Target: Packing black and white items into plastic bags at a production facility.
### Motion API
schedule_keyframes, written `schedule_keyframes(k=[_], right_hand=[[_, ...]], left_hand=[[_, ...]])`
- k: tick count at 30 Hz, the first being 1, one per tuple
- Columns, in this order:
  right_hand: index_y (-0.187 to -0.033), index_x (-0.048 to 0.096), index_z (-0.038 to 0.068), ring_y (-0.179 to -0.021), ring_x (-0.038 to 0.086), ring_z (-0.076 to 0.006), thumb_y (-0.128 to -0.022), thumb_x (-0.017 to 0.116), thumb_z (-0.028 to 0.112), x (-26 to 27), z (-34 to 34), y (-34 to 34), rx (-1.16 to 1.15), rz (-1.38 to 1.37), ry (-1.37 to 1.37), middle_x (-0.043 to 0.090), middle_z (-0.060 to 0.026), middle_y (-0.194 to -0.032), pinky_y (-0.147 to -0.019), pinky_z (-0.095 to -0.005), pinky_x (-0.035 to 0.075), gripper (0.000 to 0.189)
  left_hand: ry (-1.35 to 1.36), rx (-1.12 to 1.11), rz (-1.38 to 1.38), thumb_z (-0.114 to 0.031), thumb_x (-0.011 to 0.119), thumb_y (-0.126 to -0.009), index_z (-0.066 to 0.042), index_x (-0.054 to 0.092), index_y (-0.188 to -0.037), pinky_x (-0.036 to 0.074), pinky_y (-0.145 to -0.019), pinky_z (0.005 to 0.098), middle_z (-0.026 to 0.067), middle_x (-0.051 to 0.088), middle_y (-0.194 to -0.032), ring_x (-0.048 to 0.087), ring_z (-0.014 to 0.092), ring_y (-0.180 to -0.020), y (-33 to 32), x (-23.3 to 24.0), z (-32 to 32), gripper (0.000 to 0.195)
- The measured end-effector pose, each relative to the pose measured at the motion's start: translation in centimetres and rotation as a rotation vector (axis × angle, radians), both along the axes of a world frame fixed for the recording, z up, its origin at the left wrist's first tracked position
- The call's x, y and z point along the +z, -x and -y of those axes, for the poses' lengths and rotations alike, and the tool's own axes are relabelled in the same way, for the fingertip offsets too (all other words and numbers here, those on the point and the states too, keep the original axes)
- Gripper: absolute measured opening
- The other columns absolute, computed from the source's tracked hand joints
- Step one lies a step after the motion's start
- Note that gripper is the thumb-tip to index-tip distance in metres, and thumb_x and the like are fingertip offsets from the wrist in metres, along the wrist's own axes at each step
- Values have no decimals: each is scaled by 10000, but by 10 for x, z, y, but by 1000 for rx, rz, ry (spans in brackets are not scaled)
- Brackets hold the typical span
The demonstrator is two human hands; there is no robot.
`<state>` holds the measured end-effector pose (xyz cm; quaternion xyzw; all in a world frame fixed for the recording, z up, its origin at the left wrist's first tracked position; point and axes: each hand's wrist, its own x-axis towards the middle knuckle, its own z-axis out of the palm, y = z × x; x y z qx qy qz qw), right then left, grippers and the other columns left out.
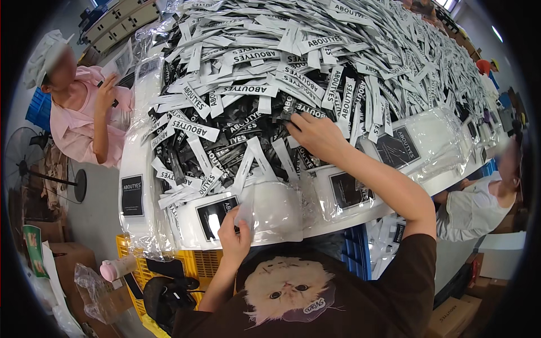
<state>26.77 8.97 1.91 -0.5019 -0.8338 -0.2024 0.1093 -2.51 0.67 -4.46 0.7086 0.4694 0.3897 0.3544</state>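
Observation:
My left hand [234,236], at the near table edge, pinches the edge of a translucent plastic bag [270,207] between thumb and fingers. Beside it lies a flat bag with a black printed label [211,217]. My right hand [315,137] reaches forward into the heap, palm down with fingers bent. Its fingertips touch a black stick packet [288,108]; whether they grip it is hidden. Around it are more black stick packets [243,122] and white stick packets [249,89], all bearing printed writing.
Stacked labelled bags [397,145] line the near table edge, and another stack [132,194] runs along the left edge. A person in pink [88,114] stands at left; another in white [475,207] is at right. Below are a yellow crate [203,264], pink bottle [114,270] and pedestal fan [25,169].

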Motion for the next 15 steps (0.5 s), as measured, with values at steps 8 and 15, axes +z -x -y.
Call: schedule_keyframes(k=[8, 15], right_hand=[[-832, 504, 53, -703, 533, -184, -692, 603, 45, 16, -1, 12, 332, -392, -179, 504, -45, -782, -500, -265, 447, 172], [-911, 438, 32, -706, 574, -226, -783, 582, -5, 30, 57, 27, 192, -1114, -206, 610, -136, -862, -618, -287, 452, 196]], left_hand=[[42, 55, 6, -52, 478, -844, 54, 573, -936, 436, -578, 326, 188, 597, -765, 561, 263, -612, -3, 10, -5, 170], [-48, -143, -254, -19, 531, -775, 69, 583, -789, 470, -574, 353, 193, 593, -774, 597, 332, -642, -6, 55, -8, 103]])
